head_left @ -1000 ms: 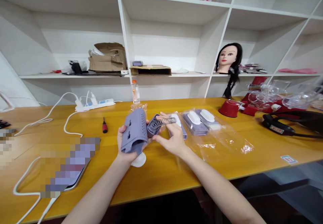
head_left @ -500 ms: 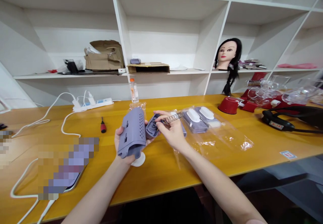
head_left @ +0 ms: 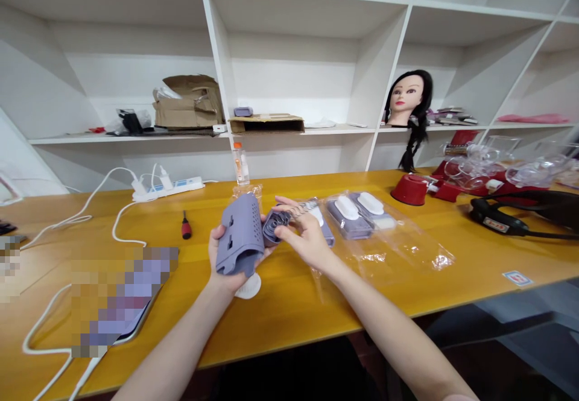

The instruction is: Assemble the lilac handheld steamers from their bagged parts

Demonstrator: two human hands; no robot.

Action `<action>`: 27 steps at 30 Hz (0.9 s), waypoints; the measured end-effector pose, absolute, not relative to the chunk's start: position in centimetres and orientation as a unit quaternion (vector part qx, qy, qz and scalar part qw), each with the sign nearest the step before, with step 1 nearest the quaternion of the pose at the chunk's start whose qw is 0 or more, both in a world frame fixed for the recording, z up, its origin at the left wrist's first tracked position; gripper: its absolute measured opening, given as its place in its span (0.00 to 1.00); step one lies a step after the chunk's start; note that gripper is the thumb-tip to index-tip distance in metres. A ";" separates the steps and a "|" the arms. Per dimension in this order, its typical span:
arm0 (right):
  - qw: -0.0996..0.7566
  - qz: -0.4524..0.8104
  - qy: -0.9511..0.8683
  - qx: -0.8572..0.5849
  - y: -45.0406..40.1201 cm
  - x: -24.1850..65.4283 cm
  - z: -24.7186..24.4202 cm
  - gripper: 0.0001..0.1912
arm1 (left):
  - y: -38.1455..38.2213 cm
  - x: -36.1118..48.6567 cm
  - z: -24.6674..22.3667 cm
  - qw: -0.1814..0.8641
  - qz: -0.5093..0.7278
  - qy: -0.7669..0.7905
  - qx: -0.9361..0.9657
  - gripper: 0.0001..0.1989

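My left hand (head_left: 214, 245) is wrapped around a purple-grey plastic housing (head_left: 239, 232) with slots and rows of small holes, its open end facing me. Beside the housing, a small purple-grey cup-shaped part (head_left: 271, 226) with ringed ridges inside rests against the left fingertips. My right hand (head_left: 309, 241) has its thumb at the rim of this part. A coiled metal spring (head_left: 301, 209) lies among the right fingers, partly hidden by them. Below the housing, a white round disc (head_left: 248, 287) shows on the table.
Purple-grey units with white oval pieces (head_left: 347, 207) lie on clear plastic bags to the right. A red-handled screwdriver (head_left: 186, 227), a power strip (head_left: 169, 189) and a phone (head_left: 131, 304) with cables are at left. Red bases (head_left: 409, 189) and a black headset (head_left: 497, 223) stand far right.
My right thumb and fingers have shifted at the cup-shaped part, and the spring now sits lower among the fingers. The housing has tilted slightly in my left hand.
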State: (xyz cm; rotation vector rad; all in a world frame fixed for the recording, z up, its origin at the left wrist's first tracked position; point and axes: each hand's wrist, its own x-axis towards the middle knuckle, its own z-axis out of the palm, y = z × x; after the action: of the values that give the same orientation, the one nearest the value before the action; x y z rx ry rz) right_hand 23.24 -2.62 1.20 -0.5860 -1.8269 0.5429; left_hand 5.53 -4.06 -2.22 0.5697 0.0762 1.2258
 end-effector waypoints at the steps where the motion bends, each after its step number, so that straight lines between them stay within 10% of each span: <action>1: 0.531 0.227 -0.778 -0.247 -2.5 23.4 1.1 0.20 | -4.0 5.5 -2.2 0.784 0.561 0.031 0.265 0.30; 6: 0.490 0.255 -0.784 -0.283 -2.1 23.4 -0.1 0.50 | -4.0 5.6 -2.3 0.791 0.542 0.008 0.283 0.31; 14: 0.523 0.162 -0.761 -0.349 -1.3 23.6 -1.0 0.41 | -4.9 6.0 -0.3 0.710 0.651 0.074 0.259 0.27; 27: 0.320 0.082 -0.867 -0.372 -2.4 24.0 -0.5 0.41 | -4.5 3.4 1.5 0.482 0.839 0.153 0.203 0.23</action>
State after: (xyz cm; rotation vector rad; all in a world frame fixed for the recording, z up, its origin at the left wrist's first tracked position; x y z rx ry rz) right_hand 23.96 -2.37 -0.53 -0.9785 -2.2797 0.2148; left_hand 3.42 -4.49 1.55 0.4959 0.3726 2.0447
